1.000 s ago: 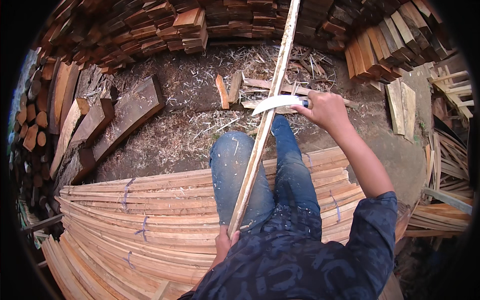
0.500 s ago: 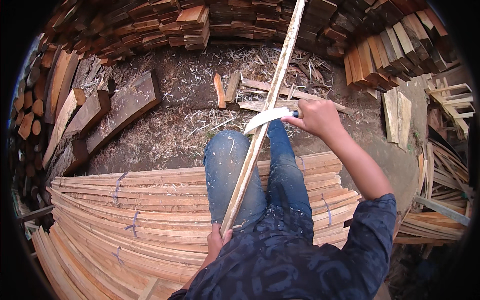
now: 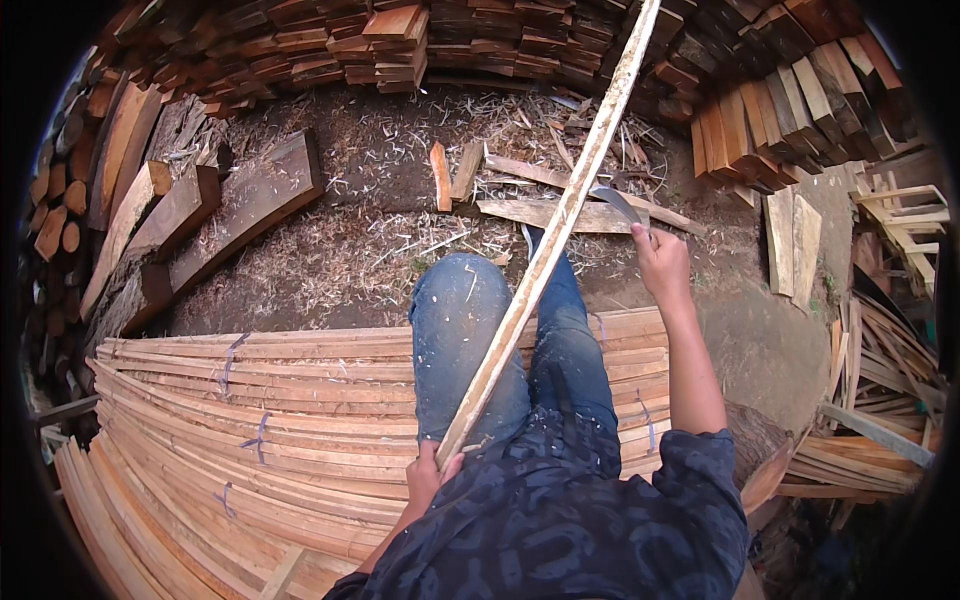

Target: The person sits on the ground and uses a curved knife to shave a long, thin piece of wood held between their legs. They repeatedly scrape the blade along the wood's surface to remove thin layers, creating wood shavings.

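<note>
A long, narrow wooden strip (image 3: 548, 250) slants across my thighs, from my waist up past the top edge. Its upper face is pale with rough brown flecks. Low at its near end, my left hand (image 3: 428, 474) is closed around it. My right hand (image 3: 662, 262) grips a curved knife (image 3: 619, 202) to the right of the strip. The grey blade points up and left, its tip close to the strip's right side; whether it touches cannot be told. My fist hides most of the handle.
Tied bundles of slats (image 3: 240, 400) lie on both sides of my legs. Thick beams (image 3: 250, 205) rest at the left. Stacked boards (image 3: 400, 45) line the back. Shavings and offcuts (image 3: 560, 214) litter the ground. More scrap strips (image 3: 890, 340) are heaped at the right.
The knife has come off the strip, where its blade lay across it, and swung right and slightly forward. The strip's far end has shifted right. My left hand stays at the near end.
</note>
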The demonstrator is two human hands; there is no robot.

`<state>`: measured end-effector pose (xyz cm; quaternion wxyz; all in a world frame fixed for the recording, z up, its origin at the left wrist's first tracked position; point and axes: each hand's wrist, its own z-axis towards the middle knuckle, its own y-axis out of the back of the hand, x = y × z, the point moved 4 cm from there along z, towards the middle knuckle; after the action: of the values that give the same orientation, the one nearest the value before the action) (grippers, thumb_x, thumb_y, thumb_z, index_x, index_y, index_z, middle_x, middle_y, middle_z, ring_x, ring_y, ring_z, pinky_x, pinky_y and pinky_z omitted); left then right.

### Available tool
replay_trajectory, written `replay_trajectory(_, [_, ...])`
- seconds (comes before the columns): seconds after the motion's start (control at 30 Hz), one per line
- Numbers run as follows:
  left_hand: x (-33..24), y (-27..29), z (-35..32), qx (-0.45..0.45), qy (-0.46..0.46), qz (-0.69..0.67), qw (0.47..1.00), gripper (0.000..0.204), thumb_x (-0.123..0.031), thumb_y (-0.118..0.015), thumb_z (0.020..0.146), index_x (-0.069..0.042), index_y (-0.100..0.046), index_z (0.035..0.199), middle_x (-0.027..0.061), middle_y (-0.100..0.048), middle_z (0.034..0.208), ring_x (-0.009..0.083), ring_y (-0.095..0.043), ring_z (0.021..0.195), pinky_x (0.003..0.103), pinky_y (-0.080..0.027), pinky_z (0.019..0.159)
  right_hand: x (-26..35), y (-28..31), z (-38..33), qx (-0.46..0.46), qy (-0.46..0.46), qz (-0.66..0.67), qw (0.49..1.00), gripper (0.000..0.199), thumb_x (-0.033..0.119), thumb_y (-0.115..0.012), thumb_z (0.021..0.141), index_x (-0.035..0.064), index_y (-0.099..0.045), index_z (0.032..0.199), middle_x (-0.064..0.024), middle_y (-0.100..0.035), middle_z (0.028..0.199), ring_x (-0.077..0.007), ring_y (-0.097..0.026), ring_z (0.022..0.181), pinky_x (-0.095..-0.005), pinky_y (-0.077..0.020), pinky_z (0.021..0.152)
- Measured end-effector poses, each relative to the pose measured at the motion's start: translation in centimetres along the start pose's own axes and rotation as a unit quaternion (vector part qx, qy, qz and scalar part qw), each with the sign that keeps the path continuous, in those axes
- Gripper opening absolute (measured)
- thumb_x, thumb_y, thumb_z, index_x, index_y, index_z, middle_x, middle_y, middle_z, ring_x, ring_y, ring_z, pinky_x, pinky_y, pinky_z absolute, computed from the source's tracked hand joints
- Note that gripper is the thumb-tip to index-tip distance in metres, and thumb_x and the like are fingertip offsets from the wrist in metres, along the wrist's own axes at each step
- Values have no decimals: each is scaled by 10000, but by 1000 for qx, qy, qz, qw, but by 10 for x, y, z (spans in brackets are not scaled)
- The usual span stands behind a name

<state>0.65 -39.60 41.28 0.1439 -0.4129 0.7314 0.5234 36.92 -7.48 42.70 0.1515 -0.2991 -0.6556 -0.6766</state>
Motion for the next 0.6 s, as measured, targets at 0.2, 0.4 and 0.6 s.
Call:
replay_trajectory(0.2, [-1, -2, 3, -24, -16, -53, 998, 342, -311, -760, 787, -60, -572, 923, 170, -621, 650, 357, -649, 614, 398, -489, 549, -25, -75, -123, -2, -39, 144, 989, 634, 550, -556, 885, -40, -564, 654, -230, -489, 539, -416, -505, 535, -458, -383, 517])
replay_trajectory(0.4, [-5, -1, 2, -35, -16, -57, 998, 294, -298, -751, 790, -71, -609, 912, 167, -613, 635, 352, -638, 592, 392, -469, 526, 25, -18, -84, 12, 28, 9, 1000, 639, 598, -563, 856, -2, -594, 640, -204, -542, 539, -409, -565, 541, -453, -439, 515])
replay_trajectory(0.6, [-5, -3, 4, -43, -31, 10, 999, 313, -352, -732, 801, -84, -600, 893, 177, -598, 617, 377, -615, 576, 419, -455, 508, 38, 11, -19, -24, 199, -245, 949, 675, 710, -583, 758, 43, -608, 656, -130, -589, 545, -323, -629, 554, -420, -490, 513])
